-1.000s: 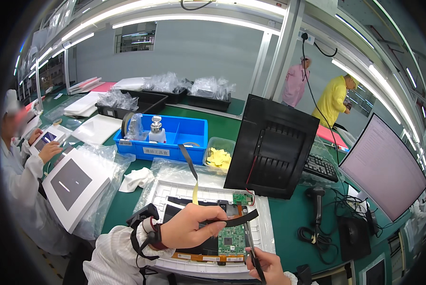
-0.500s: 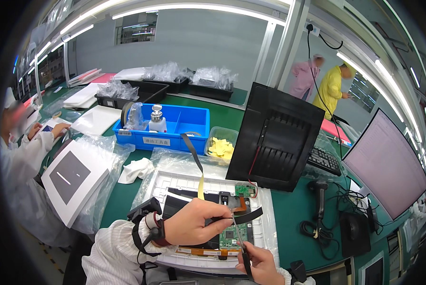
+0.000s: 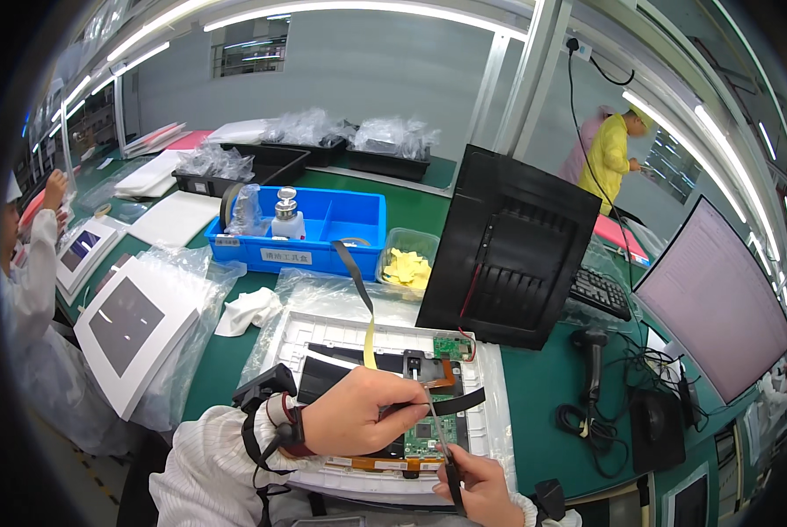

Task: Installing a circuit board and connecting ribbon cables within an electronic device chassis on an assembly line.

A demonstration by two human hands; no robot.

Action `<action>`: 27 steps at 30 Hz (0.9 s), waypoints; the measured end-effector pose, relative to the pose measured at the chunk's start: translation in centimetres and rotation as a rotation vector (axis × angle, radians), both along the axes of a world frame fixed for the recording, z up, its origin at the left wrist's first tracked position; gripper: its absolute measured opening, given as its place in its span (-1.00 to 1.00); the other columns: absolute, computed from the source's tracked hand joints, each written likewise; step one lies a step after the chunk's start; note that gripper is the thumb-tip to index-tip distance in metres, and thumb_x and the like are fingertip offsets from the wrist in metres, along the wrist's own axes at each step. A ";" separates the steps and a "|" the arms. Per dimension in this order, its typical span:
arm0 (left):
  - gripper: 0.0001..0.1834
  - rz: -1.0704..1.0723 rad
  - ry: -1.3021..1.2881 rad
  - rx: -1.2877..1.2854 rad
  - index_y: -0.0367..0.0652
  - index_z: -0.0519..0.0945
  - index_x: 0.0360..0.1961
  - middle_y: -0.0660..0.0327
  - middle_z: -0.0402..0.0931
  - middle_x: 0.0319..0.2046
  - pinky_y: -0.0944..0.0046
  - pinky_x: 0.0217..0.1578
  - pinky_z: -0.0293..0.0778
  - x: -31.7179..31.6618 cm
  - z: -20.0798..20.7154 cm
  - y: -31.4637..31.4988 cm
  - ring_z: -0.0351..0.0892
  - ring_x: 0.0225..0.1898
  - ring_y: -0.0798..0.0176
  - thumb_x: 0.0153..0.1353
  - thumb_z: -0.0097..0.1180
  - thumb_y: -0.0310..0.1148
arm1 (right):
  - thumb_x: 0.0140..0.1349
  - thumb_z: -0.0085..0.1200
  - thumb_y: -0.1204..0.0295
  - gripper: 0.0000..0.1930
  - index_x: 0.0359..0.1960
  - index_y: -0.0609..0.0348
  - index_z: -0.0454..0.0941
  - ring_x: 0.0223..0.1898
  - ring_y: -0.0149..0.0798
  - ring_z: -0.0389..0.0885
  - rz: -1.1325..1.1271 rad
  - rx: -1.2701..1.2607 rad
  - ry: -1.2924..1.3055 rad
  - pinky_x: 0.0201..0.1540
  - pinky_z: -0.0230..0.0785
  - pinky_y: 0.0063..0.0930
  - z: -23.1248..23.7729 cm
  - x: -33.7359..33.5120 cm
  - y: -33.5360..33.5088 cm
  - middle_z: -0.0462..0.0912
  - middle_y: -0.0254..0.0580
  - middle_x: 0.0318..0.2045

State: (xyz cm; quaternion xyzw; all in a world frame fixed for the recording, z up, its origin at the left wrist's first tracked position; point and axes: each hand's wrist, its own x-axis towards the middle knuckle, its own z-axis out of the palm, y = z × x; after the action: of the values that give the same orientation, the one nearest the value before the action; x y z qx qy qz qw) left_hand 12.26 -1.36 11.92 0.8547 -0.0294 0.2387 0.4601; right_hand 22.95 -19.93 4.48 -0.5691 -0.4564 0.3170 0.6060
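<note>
A flat black strip of flexible material (image 3: 462, 402) is held above the open white plastic housing (image 3: 325, 328), over its green circuit board (image 3: 423, 430). The left hand (image 3: 358, 415) pinches the strip between thumb and forefinger; the right hand (image 3: 484, 488), at the housing's near right, grips a slim metal tool with black handles (image 3: 448, 461), its tip near the strip. Tweezers or scissors, it is too small to tell.

The step in hand looks like working the tool's tip at the strip; the next move seems to call for a firm left pinch and a steady tip.

Beyond the housing, a blue rectangular plastic box (image 3: 350, 264) contains a white bottle with a metal top (image 3: 288, 220), and a clear plastic tub (image 3: 410, 236) contains yellow pieces (image 3: 407, 269).
</note>
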 end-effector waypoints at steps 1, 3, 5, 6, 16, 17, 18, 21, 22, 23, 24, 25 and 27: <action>-0.91 0.012 0.006 -0.004 -0.29 0.47 -0.47 0.09 0.40 -0.66 0.32 -0.60 0.27 0.1 -0.2 0.0 0.38 -0.65 0.15 0.02 0.00 -0.47 | -0.01 0.15 0.49 -0.48 0.00 0.42 0.28 -0.42 -0.52 0.33 0.005 -0.004 -0.010 -0.34 0.24 -0.69 0.1 -0.1 0.2 0.41 -0.35 -0.43; -0.92 0.043 0.012 -0.002 -0.27 0.48 -0.49 0.11 0.40 -0.67 0.34 -0.62 0.27 -0.1 -0.6 0.2 0.37 -0.67 0.20 0.01 0.01 -0.48 | -0.01 0.16 0.49 -0.50 -0.01 0.40 0.30 -0.41 -0.52 0.34 -0.016 0.031 -0.062 -0.36 0.27 -0.66 0.4 -0.5 0.4 0.42 -0.32 -0.45; -0.93 0.065 0.040 -0.015 -0.28 0.50 -0.50 0.11 0.42 -0.66 0.36 -0.60 0.29 -0.3 -0.2 -0.1 0.39 -0.66 0.22 0.01 0.02 -0.49 | -0.01 0.16 0.49 -0.50 -0.01 0.39 0.31 -0.41 -0.52 0.34 -0.019 0.022 -0.038 -0.36 0.27 -0.66 0.2 -0.5 0.4 0.42 -0.32 -0.45; -0.93 0.052 0.037 -0.015 -0.28 0.50 -0.50 0.11 0.42 -0.66 0.36 -0.60 0.29 -0.3 -0.1 0.0 0.39 -0.66 0.22 0.01 0.02 -0.49 | -0.01 0.16 0.49 -0.51 -0.01 0.38 0.31 -0.42 -0.52 0.34 0.000 0.012 -0.004 -0.36 0.27 -0.66 -0.2 -0.4 0.6 0.42 -0.33 -0.46; -0.92 0.066 0.042 -0.021 -0.29 0.50 -0.48 0.08 0.43 -0.65 0.35 -0.58 0.31 -0.2 -0.4 0.0 0.41 -0.64 0.17 0.01 0.03 -0.49 | 0.02 0.15 0.49 -0.52 -0.02 0.43 0.31 -0.41 -0.51 0.35 -0.002 -0.005 0.104 -0.33 0.26 -0.67 -1.3 -0.3 0.4 0.43 -0.33 -0.45; -0.92 0.072 0.042 -0.024 -0.29 0.50 -0.48 0.08 0.43 -0.65 0.35 -0.58 0.31 -0.2 -0.5 0.1 0.41 -0.64 0.16 0.01 0.03 -0.49 | 0.02 0.15 0.49 -0.52 -0.02 0.43 0.31 -0.41 -0.51 0.35 -0.001 -0.006 0.104 -0.33 0.26 -0.67 -1.2 -0.3 0.6 0.43 -0.33 -0.45; -0.92 0.079 0.042 -0.028 -0.29 0.50 -0.48 0.08 0.43 -0.65 0.35 -0.58 0.30 -0.2 -0.6 0.1 0.41 -0.65 0.16 0.01 0.03 -0.49 | 0.02 0.14 0.50 -0.53 -0.02 0.43 0.31 -0.40 -0.51 0.37 0.011 -0.002 0.126 -0.33 0.27 -0.66 -1.0 -0.4 0.7 0.45 -0.32 -0.44; -0.92 0.074 0.033 -0.044 -0.30 0.50 -0.48 0.08 0.42 -0.66 0.35 -0.59 0.30 -0.2 -0.8 0.2 0.40 -0.65 0.17 0.01 0.03 -0.48 | 0.03 0.13 0.52 -0.53 -0.01 0.42 0.31 -0.39 -0.50 0.39 0.030 -0.003 0.155 -0.32 0.28 -0.65 -0.9 -0.4 0.9 0.47 -0.31 -0.42; -0.92 0.074 0.032 -0.044 -0.30 0.50 -0.48 0.08 0.42 -0.66 0.35 -0.59 0.30 -0.2 -0.8 0.3 0.40 -0.65 0.17 0.01 0.03 -0.48 | 0.03 0.13 0.52 -0.53 -0.01 0.41 0.31 -0.38 -0.50 0.39 0.038 -0.009 0.164 -0.32 0.29 -0.64 -0.9 -0.4 0.9 0.48 -0.30 -0.41; -0.91 0.069 0.034 -0.045 -0.29 0.50 -0.48 0.09 0.42 -0.66 0.35 -0.59 0.30 -0.2 -0.8 0.3 0.40 -0.65 0.18 0.01 0.03 -0.48 | 0.03 0.13 0.52 -0.53 -0.01 0.41 0.31 -0.38 -0.50 0.39 0.036 -0.007 0.163 -0.32 0.29 -0.64 -1.0 -0.3 0.9 0.48 -0.30 -0.41; -0.91 0.063 0.036 -0.047 -0.29 0.50 -0.48 0.09 0.42 -0.67 0.36 -0.59 0.30 -0.3 -0.8 0.3 0.40 -0.65 0.18 0.02 0.03 -0.48 | 0.03 0.13 0.52 -0.54 -0.01 0.41 0.31 -0.38 -0.51 0.39 0.039 -0.008 0.152 -0.33 0.29 -0.65 -1.3 -0.3 0.8 0.48 -0.31 -0.41; -0.91 0.061 0.035 -0.045 -0.29 0.50 -0.48 0.09 0.42 -0.67 0.36 -0.59 0.30 -0.3 -0.8 0.3 0.40 -0.65 0.18 0.02 0.03 -0.48 | 0.03 0.13 0.52 -0.54 -0.01 0.41 0.31 -0.39 -0.52 0.38 0.042 -0.009 0.140 -0.34 0.28 -0.66 -1.5 -0.2 0.8 0.47 -0.32 -0.41; -0.92 0.056 0.017 -0.038 -0.29 0.50 -0.47 0.12 0.42 -0.68 0.37 -0.61 0.29 -0.3 -1.0 0.5 0.40 -0.67 0.21 0.02 0.03 -0.48 | 0.03 0.13 0.52 -0.55 -0.02 0.41 0.32 -0.39 -0.53 0.37 0.028 -0.019 0.120 -0.35 0.27 -0.67 -2.0 0.0 0.8 0.47 -0.33 -0.42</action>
State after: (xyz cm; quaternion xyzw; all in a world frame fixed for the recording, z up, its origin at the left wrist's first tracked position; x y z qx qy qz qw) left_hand 11.98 -0.85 10.90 0.8484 0.0028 0.2444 0.4695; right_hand 22.97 -19.10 2.48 -0.5481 -0.4243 0.3635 0.6225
